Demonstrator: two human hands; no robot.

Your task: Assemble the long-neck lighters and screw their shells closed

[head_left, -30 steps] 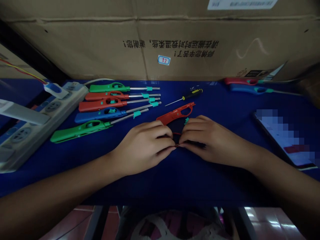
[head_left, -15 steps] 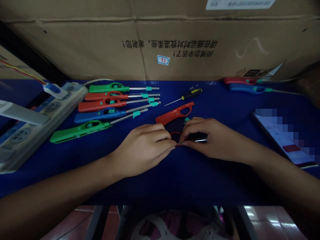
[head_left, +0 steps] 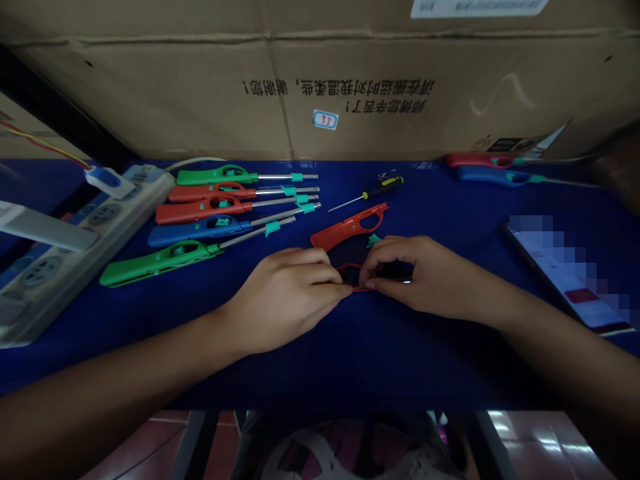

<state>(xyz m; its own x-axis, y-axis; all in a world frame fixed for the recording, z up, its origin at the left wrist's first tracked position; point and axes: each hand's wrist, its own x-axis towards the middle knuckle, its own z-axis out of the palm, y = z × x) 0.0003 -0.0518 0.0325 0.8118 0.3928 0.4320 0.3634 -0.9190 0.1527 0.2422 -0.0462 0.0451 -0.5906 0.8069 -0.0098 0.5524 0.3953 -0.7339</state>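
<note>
My left hand (head_left: 295, 297) is closed around the rear of a red lighter casing half (head_left: 350, 268), which it mostly covers. The casing's trigger loop shows between my hands. At its front end, my right hand (head_left: 425, 277) pinches with thumb and fingertips; small parts there are hidden. A shiny metal tube (head_left: 407, 280) shows under the right palm. Just beyond the hands lies the other red casing half (head_left: 349, 227), flat on the table. A small teal piece (head_left: 373, 240) rests near my right knuckles. Behind sits a black and yellow screwdriver (head_left: 384, 187).
Several long-necked lighters (head_left: 200, 212) in green, red and blue lie in a row at left, by a white power strip (head_left: 95, 247). Red and blue lighters (head_left: 495, 175) lie back right. A phone (head_left: 565, 273) lies at right. A cardboard box (head_left: 200, 87) stands behind the blue table (head_left: 360, 373).
The right fingertips have shifted slightly at the front of the red casing, and less of the metal tube shows. The left hand keeps its place.
</note>
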